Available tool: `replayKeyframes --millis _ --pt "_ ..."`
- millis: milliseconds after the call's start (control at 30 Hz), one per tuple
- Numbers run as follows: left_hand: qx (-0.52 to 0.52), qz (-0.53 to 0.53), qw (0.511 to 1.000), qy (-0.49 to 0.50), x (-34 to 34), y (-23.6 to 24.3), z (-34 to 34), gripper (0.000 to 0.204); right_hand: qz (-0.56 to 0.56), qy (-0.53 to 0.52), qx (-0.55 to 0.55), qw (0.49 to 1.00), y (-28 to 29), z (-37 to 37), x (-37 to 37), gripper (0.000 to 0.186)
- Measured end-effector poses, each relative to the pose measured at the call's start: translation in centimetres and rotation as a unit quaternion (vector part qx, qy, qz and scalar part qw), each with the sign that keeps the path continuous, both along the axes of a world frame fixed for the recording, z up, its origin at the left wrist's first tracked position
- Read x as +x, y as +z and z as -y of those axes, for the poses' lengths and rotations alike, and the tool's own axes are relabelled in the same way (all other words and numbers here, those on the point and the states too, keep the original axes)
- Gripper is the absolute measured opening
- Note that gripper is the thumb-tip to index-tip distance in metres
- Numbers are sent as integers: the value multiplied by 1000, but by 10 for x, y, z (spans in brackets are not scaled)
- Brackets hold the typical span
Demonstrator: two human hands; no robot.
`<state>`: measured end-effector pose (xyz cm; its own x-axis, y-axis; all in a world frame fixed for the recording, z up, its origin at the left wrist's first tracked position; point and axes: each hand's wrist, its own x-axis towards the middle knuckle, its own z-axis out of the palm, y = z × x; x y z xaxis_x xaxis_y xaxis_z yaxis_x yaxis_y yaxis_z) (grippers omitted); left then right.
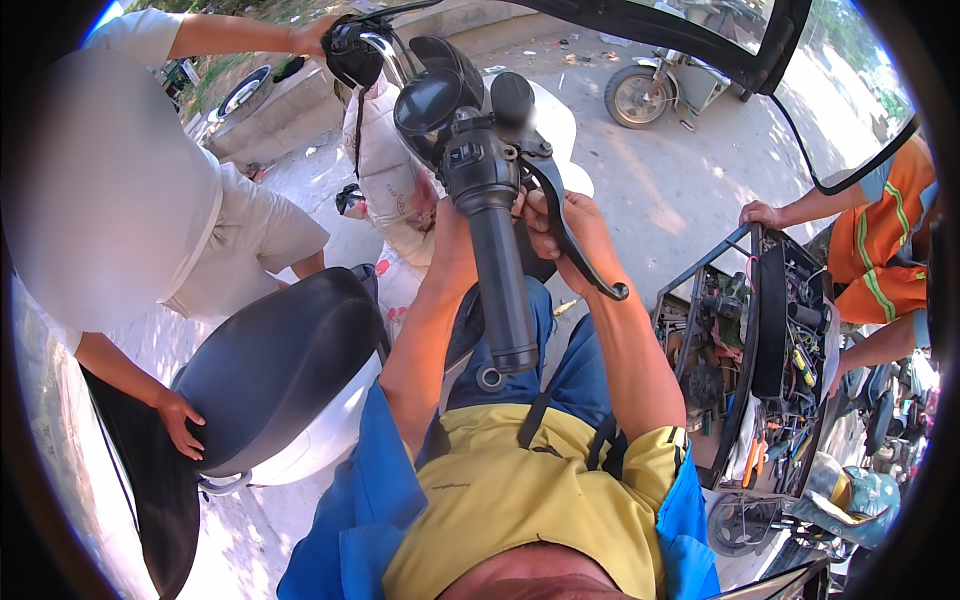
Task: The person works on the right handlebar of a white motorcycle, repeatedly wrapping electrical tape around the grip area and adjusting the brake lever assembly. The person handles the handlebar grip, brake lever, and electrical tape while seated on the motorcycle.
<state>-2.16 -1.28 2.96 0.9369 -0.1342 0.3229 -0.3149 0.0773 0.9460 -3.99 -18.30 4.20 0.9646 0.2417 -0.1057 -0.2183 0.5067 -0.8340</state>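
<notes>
In the middle of the head view a scooter's black handlebar grip (500, 285) points toward me, with a switch housing (478, 160) and a curved black brake lever (562, 225) at its far end. My left hand (455, 228) is just left of the grip under the housing; its fingers are hidden behind it. On the other side, my right hand (574, 226) has its fingers bent and pressed together under the lever's pivot. What they hold is too small and covered to make out. A metal ring (490, 378) shows below the grip's end.
A person in light clothes stands left, one hand on the other handlebar, the other on the black seat (290, 370). At right, a person in orange work trousers touches a metal-framed cart (690, 300) full of tools. A three-wheeler's wheel (640, 97) stands beyond. A black frame (700, 45) hangs overhead.
</notes>
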Motion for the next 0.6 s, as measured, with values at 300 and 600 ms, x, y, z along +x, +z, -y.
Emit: replayKeyframes --millis 300,600 --pt "-125 -10 990 -71 6 -9 -3 17 400 -248 -406 783 -2 6 -12 20" --pt "-135 -7 988 -68 2 -3 1 18 596 -304 -501 549 -17 11 8 19"
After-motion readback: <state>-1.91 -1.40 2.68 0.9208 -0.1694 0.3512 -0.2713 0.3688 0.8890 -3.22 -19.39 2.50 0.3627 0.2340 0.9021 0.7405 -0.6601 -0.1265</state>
